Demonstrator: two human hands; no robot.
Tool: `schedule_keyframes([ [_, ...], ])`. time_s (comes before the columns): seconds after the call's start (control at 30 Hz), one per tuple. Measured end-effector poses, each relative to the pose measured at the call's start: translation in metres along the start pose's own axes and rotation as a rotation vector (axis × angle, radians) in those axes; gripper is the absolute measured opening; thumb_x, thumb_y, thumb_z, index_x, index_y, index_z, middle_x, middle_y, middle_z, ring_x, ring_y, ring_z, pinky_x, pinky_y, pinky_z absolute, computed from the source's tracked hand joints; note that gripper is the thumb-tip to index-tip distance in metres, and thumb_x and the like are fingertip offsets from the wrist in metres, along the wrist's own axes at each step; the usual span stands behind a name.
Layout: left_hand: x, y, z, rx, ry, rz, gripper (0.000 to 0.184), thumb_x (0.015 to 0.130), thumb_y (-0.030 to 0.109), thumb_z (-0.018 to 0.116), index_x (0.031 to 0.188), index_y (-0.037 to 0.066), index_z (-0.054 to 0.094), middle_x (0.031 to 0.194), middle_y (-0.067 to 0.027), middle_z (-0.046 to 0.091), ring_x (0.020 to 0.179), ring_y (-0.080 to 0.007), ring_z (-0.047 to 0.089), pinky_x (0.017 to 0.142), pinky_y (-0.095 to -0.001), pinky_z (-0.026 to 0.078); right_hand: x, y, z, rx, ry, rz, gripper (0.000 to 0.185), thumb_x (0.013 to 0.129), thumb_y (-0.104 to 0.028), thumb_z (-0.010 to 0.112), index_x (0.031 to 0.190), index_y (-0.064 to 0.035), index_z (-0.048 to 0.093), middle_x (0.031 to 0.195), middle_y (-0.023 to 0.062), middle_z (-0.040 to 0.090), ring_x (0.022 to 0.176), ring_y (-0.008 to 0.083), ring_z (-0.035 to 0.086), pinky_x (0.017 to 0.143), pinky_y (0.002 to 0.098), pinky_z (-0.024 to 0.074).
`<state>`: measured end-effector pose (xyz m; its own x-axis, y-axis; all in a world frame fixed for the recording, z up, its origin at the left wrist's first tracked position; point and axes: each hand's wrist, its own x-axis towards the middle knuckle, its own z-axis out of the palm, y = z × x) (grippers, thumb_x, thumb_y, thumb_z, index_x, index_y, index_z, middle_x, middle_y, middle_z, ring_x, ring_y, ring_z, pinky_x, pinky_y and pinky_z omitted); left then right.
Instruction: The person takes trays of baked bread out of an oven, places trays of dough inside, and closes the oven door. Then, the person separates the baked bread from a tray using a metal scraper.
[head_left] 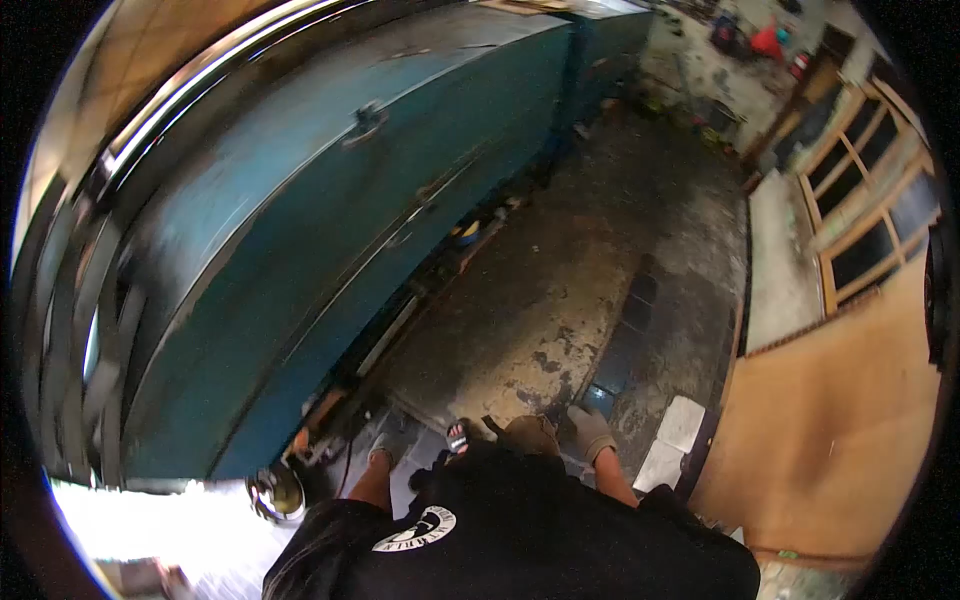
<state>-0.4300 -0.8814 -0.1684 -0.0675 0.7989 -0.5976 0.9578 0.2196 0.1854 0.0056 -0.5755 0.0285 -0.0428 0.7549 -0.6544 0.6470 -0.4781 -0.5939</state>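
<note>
Both my hands wear light grey gloves and hang low beside my body in a black shirt [500, 530]. My left hand [385, 449] is at the lower left, over pale floor tiles, near my sandalled foot [457, 437]; its fingers are too small and dim to make out. On the other side, my right hand [591, 434] hangs above the dark floor, beside a small shiny bluish patch [599, 399] and left of white blocks [680, 424]. Its fingers are blurred, and no held object can be made out.
A long teal metal body [380, 220] runs along the left. The worn concrete floor [520, 300] stretches ahead. A wooden panel [820, 410] and a framed window [865, 190] stand on the right. A round greenish object [280, 494] lies at lower left.
</note>
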Motion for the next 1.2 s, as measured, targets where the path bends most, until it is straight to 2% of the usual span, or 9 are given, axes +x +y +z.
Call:
schedule_keyframes([
  [0.07, 0.036, -0.019, -0.024, -0.037, 0.06, 0.021, 0.043, 0.101, 0.019, 0.051, 0.144, 0.014, 0.059, 0.15, -0.0103, 0.057, 0.135, -0.0281, 0.056, 0.113, -0.0396, 0.045, -0.005, 0.013, -0.002, -0.012, 0.06, -0.138, 0.073, 0.093, -0.045, 0.068, 0.138, 0.011, 0.056, 0.12, 0.0238, 0.071, 0.105, 0.0334, 0.07, 0.089, 0.0423, 0.0542],
  [0.13, 0.056, -0.022, -0.054, -0.192, 0.0, -0.05, 0.042, 0.101, 0.021, 0.051, 0.142, 0.014, 0.06, 0.147, -0.0113, 0.059, 0.132, -0.0288, 0.058, 0.11, -0.0402, 0.046, -0.029, 0.025, -0.002, -0.479, 0.156, -0.186, 0.057, 0.092, -0.044, 0.067, 0.13, -0.0014, 0.067, 0.125, 0.0152, 0.072, 0.113, 0.0337, 0.067, 0.096, 0.0408, 0.0512],
  [0.27, 0.097, 0.0, -0.103, -0.467, -0.066, -0.157, 0.042, 0.1, 0.024, 0.052, 0.139, 0.014, 0.062, 0.141, -0.0132, 0.062, 0.125, -0.0302, 0.061, 0.105, -0.0415, 0.048, 0.011, 0.11, 0.001, -0.298, -0.219, 0.025, 0.045, 0.095, -0.039, 0.064, 0.115, 0.001, 0.069, 0.102, 0.0111, 0.072, 0.091, 0.0326, 0.068, 0.082, 0.0411, 0.054],
  [0.6, 0.22, 0.121, -0.211, -0.525, -0.207, 0.095, 0.042, 0.098, 0.034, 0.053, 0.132, 0.013, 0.066, 0.127, -0.0181, 0.069, 0.109, -0.0337, 0.069, 0.093, -0.0447, 0.053, 0.195, 0.052, -0.068, -0.277, -0.152, -0.049, 0.031, 0.096, -0.034, 0.063, 0.094, -0.0039, 0.068, 0.079, 0.0072, 0.062, 0.068, 0.0303, 0.06, 0.064, 0.0437, 0.0513],
  [0.7, 0.271, 0.155, -0.277, -0.449, -0.195, 0.202, 0.043, 0.098, 0.037, 0.053, 0.13, 0.013, 0.067, 0.123, -0.0195, 0.071, 0.104, -0.0348, 0.071, 0.089, -0.0457, 0.054, 0.288, 0.118, -0.135, 0.822, -0.044, 0.285, 0.029, 0.096, -0.032, 0.062, 0.088, -0.0054, 0.068, 0.073, 0.006, 0.059, 0.061, 0.0296, 0.058, 0.058, 0.0445, 0.0504],
  [0.8, 0.311, 0.175, -0.332, -0.296, -0.113, 0.196, 0.044, 0.097, 0.039, 0.052, 0.128, 0.013, 0.068, 0.119, -0.0207, 0.072, 0.101, -0.0362, 0.072, 0.087, -0.0472, 0.055, 0.321, -0.043, -0.187, -0.082, 0.215, -0.148, 0.023, 0.093, -0.027, 0.062, 0.095, -0.0052, 0.069, 0.076, 0.0083, 0.065, 0.065, 0.0226, 0.063, 0.059, 0.04, 0.0512],
  [1.0, 0.383, 0.192, -0.373, -0.342, 0.029, 0.033, 0.042, 0.095, 0.041, 0.054, 0.12, 0.01, 0.069, 0.119, -0.0219, 0.071, 0.108, -0.0419, 0.068, 0.087, -0.0499, 0.054, 0.381, -0.214, -0.183, 0.277, 0.101, -0.179, 0.028, 0.094, -0.028, 0.064, 0.107, -0.0042, 0.07, 0.081, 0.0054, 0.068, 0.066, 0.0183, 0.064, 0.058, 0.036, 0.0507],
  [1.17, 0.429, 0.176, -0.329, -0.282, 0.143, 0.153, 0.049, 0.089, 0.044, 0.066, 0.119, 0.005, 0.07, 0.113, -0.0222, 0.073, 0.104, -0.0383, 0.07, 0.085, -0.0457, 0.054, 0.456, -0.156, -0.124, 0.139, 0.0, -0.217, 0.04, 0.094, -0.036, 0.065, 0.113, -0.0013, 0.07, 0.085, 0.0075, 0.071, 0.068, 0.0182, 0.065, 0.066, 0.0364, 0.0524],
  [1.2, 0.43, 0.166, -0.309, -0.61, -0.032, 0.042, 0.047, 0.089, 0.043, 0.067, 0.119, 0.006, 0.071, 0.116, -0.0187, 0.073, 0.104, -0.0344, 0.07, 0.086, -0.0441, 0.054, 0.443, -0.157, -0.123, 0.064, -0.065, -0.144, 0.043, 0.094, -0.038, 0.065, 0.114, -0.0003, 0.07, 0.086, 0.0082, 0.071, 0.069, 0.0184, 0.065, 0.068, 0.0371, 0.0527],
])
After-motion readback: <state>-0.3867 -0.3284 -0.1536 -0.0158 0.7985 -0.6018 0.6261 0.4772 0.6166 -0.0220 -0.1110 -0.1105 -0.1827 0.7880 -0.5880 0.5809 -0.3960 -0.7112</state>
